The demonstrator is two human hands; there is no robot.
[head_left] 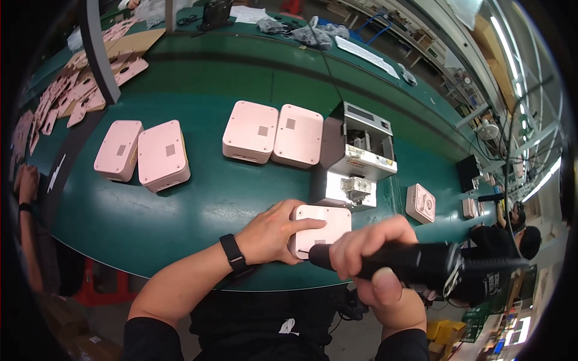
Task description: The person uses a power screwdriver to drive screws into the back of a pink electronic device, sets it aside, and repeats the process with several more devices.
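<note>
My left hand grips a pink square plastic box near the table's front edge, with one finger laid over its top face. Screw holes sit at the box's corners, and a small vent grille is on top. In my right hand is a black electric screwdriver, held nearly level with its fingers wrapped round the body. The driver's thin bit points at the box's lower left corner, by the screw hole; whether it touches a screw is too small to tell.
Two pink boxes stand just beyond, and two more to the left. A grey metal machine stands behind my right hand, with another pink box right of it. Flat pink parts pile up far left. Other people's arms show.
</note>
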